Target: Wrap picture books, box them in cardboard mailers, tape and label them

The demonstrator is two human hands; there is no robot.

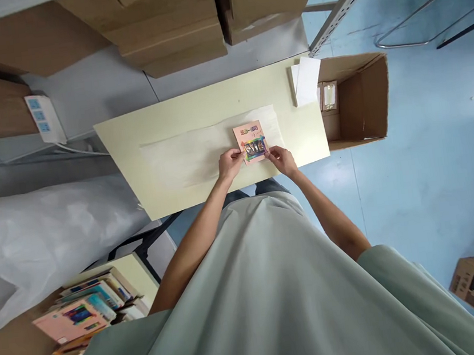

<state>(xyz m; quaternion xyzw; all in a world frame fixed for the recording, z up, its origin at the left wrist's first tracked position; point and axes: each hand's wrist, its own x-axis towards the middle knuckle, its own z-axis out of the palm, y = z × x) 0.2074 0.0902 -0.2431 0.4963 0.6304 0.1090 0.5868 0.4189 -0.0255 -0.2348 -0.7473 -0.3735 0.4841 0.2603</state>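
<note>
Between my two hands is a pink book with a colourful picture on its front, held over a white paper sheet on the pale yellow table. My left hand pinches the book's lower left edge. At the lower right corner, the fingers of my right hand close on the same book. Whether the book rests on the sheet or hangs just above it, I cannot tell.
White cards or slips lie at the table's right end, beside an open cardboard box with small packs inside. Large cartons line the shelf behind. Stacked books stand at lower left. A power strip sits at the shelf edge.
</note>
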